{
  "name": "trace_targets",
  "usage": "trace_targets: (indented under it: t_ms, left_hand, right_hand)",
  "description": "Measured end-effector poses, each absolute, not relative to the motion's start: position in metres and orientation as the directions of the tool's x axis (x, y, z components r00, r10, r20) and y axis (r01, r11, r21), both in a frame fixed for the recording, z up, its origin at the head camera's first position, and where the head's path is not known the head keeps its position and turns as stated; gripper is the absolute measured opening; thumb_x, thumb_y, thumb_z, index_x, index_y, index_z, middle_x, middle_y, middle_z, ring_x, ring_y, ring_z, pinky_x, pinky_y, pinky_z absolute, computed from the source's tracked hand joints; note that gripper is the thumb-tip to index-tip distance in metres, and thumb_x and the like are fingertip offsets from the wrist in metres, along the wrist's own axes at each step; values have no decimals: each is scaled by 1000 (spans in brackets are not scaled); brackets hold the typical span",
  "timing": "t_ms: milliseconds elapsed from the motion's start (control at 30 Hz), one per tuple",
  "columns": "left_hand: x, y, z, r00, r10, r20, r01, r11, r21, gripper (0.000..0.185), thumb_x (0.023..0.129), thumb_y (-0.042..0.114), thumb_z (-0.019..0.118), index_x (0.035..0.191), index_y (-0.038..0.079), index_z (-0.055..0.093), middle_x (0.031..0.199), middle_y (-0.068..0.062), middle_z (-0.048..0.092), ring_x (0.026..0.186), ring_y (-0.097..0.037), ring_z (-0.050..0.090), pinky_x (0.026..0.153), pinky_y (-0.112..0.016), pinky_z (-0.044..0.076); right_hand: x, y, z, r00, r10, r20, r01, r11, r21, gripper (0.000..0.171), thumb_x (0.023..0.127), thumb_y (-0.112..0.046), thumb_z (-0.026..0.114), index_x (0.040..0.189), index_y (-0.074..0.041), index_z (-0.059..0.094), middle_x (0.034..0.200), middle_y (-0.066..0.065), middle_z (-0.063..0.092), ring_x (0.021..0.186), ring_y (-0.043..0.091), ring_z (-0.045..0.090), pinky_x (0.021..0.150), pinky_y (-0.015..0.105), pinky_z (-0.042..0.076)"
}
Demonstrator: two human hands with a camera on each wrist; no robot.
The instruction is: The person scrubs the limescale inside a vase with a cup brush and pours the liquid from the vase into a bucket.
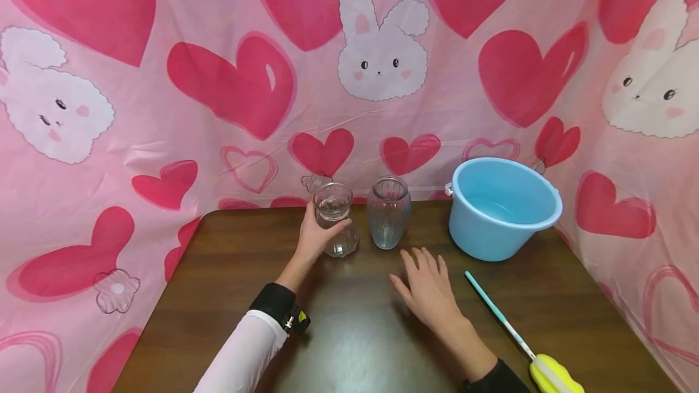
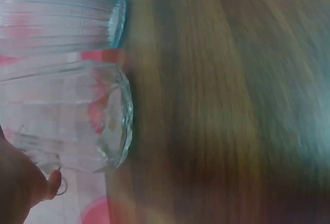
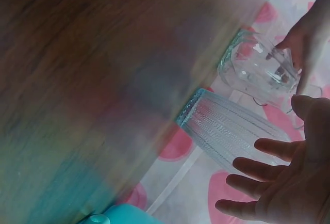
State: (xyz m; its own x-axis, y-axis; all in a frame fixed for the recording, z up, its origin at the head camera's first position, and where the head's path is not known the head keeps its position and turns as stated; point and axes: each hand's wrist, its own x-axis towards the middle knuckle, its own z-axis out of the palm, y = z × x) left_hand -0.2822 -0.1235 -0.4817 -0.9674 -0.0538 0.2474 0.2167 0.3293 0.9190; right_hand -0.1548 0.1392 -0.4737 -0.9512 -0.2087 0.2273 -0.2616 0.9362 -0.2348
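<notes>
Two clear glass vases stand upright at the back of the dark wooden table (image 1: 355, 332). My left hand (image 1: 317, 236) grips the narrow neck of the left, faceted vase (image 1: 335, 220), (image 2: 77, 115), (image 3: 258, 72). The ribbed vase (image 1: 388, 212), (image 2: 62, 17), (image 3: 232, 131) stands just to its right, untouched. My right hand (image 1: 428, 287), (image 3: 283, 182) hovers open over the table, fingers spread, a short way in front of the ribbed vase and holding nothing.
A light blue plastic bucket (image 1: 502, 208) sits at the back right. A bottle brush with a teal handle (image 1: 499, 314) and yellow sponge head lies at the front right. A pink heart-and-bunny cloth (image 1: 218, 77) walls in the table on three sides.
</notes>
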Motion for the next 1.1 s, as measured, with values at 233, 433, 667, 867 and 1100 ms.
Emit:
trace_targets:
  t_ms: [233, 433, 667, 867, 1100]
  left_hand:
    - [-284, -120, -485, -960, -61, 272, 246, 273, 930, 93, 81, 28, 91, 156, 16, 39, 148, -12, 56, 143, -30, 46, 119, -54, 34]
    - [-279, -122, -486, -959, -35, 283, 267, 239, 934, 83, 82, 21, 89, 151, 14, 44, 144, -14, 58, 137, -31, 51, 117, -54, 36]
    - [-257, -121, -489, -963, -15, 271, 261, 228, 938, 77, 81, 19, 89, 147, 18, 48, 144, -12, 58, 137, -34, 51, 116, -55, 36]
    - [-236, -117, -489, -962, 26, 270, 270, 194, 943, 74, 81, 15, 89, 144, 20, 50, 142, -11, 58, 135, -38, 52, 113, -55, 38]
    - [-211, -109, -489, -965, 76, 253, 261, 139, 955, 75, 81, 10, 88, 145, 17, 50, 141, -13, 60, 130, -41, 54, 111, -53, 41]
  right_hand:
    - [-155, 139, -475, -953, -207, 219, -257, 938, -233, 61, 100, -46, 67, 142, -3, 58, 143, 27, 56, 140, 48, 45, 112, 73, 32]
    - [-154, 142, -476, -951, -211, 226, -263, 936, -232, 61, 99, -44, 69, 142, -3, 58, 144, 26, 55, 140, 47, 45, 112, 72, 33]
    - [-152, 143, -479, -942, -217, 255, -276, 935, -222, 59, 98, -42, 71, 139, -1, 60, 143, 27, 56, 139, 47, 47, 110, 72, 35]
    - [-152, 145, -481, -950, -213, 226, -267, 933, -243, 60, 100, -42, 69, 142, -1, 58, 146, 28, 53, 141, 48, 44, 112, 72, 34]
    - [-153, 146, -480, -963, -205, 174, -246, 935, -255, 62, 100, -44, 68, 144, -1, 56, 149, 28, 51, 143, 49, 40, 112, 73, 31]
